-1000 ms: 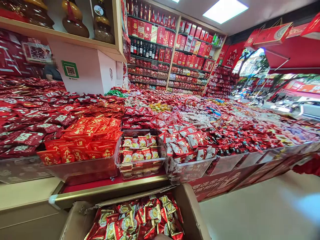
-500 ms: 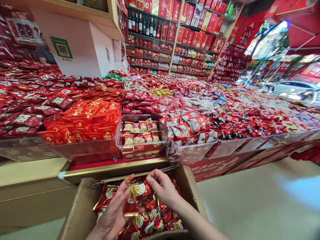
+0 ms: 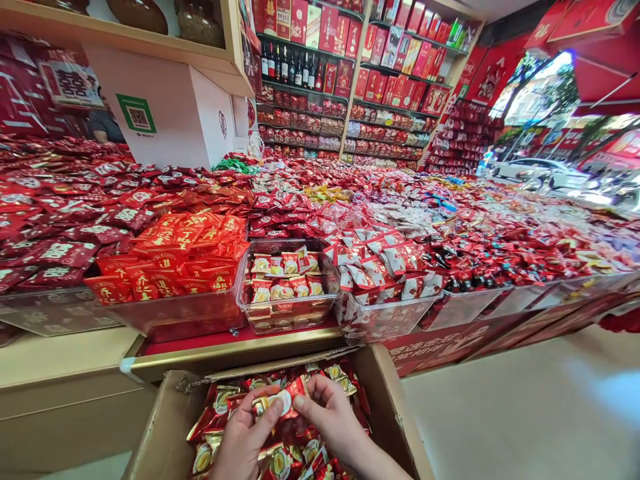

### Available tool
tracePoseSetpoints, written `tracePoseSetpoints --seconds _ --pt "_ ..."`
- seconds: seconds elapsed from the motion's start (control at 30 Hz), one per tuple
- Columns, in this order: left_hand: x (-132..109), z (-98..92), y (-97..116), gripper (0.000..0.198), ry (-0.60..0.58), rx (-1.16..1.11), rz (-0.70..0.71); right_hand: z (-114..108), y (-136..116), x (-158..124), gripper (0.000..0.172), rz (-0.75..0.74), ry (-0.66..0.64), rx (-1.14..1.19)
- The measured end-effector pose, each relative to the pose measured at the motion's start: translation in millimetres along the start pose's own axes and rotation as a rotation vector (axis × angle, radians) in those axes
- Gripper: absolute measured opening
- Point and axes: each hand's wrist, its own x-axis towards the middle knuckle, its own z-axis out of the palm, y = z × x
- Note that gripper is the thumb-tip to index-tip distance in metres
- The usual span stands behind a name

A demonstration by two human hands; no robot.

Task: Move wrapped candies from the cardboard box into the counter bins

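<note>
Both of my hands are inside an open cardboard box [image 3: 165, 427] full of small red and gold candy packets [image 3: 220, 400]. My left hand [image 3: 247, 433] and my right hand [image 3: 333, 417] pinch the same handful of packets [image 3: 280, 402] between thumbs and fingers, just above the pile. Right behind the box, on the counter, stands a clear plastic bin [image 3: 287, 313] partly filled with the same kind of packets.
The counter holds many clear bins heaped with red sweets: orange-red packets [image 3: 180, 257] to the left, red-and-white ones [image 3: 380, 267] to the right. A white carton [image 3: 165, 120] sits behind. Shelves of red boxes and bottles [image 3: 350, 73] line the back wall. Pale floor [image 3: 525, 413] lies right.
Both hands came into view over the box a second ago and have gathered packets; they now sit slightly lower and closer together. The camera has tipped a little.
</note>
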Motion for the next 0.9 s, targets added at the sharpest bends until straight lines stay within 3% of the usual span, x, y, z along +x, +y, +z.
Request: tracePoseSetpoints --seconds 0.1,0.2,0.3,0.33,0.4,0.47,0.57,0.7,0.83,0.9 --pt "-4 1.0 4 0.047 -0.042 -0.077 -0.07 -3 -2 -5 0.035 -0.006 0.019 0.013" --pt "-6 3.0 12 0.045 -0.027 -0.211 -0.24 -5 -16 -11 0.032 -0.095 -0.068 0.045" --pt "-8 6.6 20 0.025 -0.007 -0.308 -0.446 -8 -32 -12 0.059 -0.148 -0.241 0.002" --pt "-9 8.5 22 0.02 -0.034 -0.326 -0.503 -9 -37 -10 0.056 -0.156 -0.27 -0.036" --pt "-13 12.8 27 0.021 -0.083 -0.311 -0.564 -10 -44 -6 0.034 -0.182 -0.243 -0.133" --pt "-17 16.9 30 0.034 -0.095 -0.266 -0.535 -10 -49 -2 0.02 -0.214 -0.121 -0.219" --pt "-22 19.7 32 0.053 -0.09 -0.187 -0.342 -10 -52 1 0.028 -0.208 0.018 -0.272" --pt "-19 20.1 27 0.058 -0.069 0.079 -0.086 -9 -54 1 0.034 -0.147 0.057 -0.256" --pt "-12 20.7 17 0.05 0.009 0.11 -0.106 -4 -46 0 0.033 -0.143 0.071 -0.171" --pt "-8 18.8 10 0.049 0.033 0.055 -0.136 0 -34 -1 0.03 -0.114 -0.008 -0.073"
